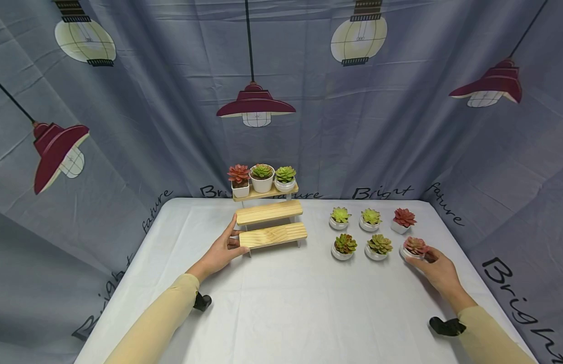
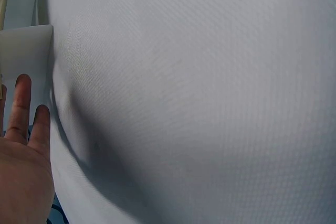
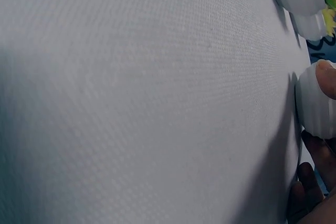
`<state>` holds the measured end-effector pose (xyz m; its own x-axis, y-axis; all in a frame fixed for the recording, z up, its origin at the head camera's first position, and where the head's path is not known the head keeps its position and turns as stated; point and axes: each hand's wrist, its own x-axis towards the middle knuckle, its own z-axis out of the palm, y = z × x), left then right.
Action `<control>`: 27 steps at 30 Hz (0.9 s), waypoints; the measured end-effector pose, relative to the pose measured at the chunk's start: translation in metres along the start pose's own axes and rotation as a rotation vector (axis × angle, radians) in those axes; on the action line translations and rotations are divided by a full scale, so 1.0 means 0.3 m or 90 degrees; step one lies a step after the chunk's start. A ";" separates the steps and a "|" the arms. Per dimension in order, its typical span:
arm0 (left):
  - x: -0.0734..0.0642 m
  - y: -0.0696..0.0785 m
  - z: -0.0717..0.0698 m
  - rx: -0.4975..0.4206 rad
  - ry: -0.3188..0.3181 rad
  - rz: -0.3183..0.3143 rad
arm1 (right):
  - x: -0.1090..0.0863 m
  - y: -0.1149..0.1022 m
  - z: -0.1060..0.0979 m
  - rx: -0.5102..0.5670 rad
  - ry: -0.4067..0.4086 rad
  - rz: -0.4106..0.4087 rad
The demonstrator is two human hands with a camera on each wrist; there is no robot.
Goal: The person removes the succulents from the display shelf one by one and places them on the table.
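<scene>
My left hand [image 1: 221,250] is at the left end of a three-step wooden display stand [image 1: 272,235], its thumb by the bottom step and its index finger against the middle one. In the left wrist view, extended fingers [image 2: 20,109] lie beside the stand's white side panel [image 2: 26,51]. At the right, my right hand [image 1: 438,273] grips a pinkish-red potted succulent [image 1: 415,246] by its white pot. The right wrist view shows the thumb on that ribbed pot [image 3: 315,103], with other fingers below; its plant is outside that view.
On the top step stand a red succulent [image 1: 239,174], a green-red one [image 1: 262,173] and a green one [image 1: 285,175]. Several more potted succulents, including a dark red one [image 1: 404,218], form two rows on the white-covered table [image 1: 308,303]. A lamp-print curtain [image 1: 308,141] hangs behind.
</scene>
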<state>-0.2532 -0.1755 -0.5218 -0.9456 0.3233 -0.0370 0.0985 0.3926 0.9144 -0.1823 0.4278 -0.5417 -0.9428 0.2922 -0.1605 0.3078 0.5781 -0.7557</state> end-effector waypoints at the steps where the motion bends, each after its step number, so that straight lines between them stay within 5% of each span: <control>1: 0.001 -0.001 0.000 -0.001 0.001 -0.002 | 0.001 0.002 0.001 0.000 0.001 -0.002; 15: 0.003 -0.003 0.004 0.008 -0.001 0.007 | -0.001 0.003 0.002 0.004 -0.005 0.004; 27: -0.016 0.048 0.004 -0.009 -0.017 0.001 | -0.011 0.001 -0.019 0.018 -0.043 -0.018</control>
<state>-0.2467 -0.1705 -0.5089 -0.9366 0.3474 -0.0463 0.0954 0.3797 0.9202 -0.1784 0.4314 -0.5377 -0.9580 0.2228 -0.1806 0.2776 0.5630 -0.7785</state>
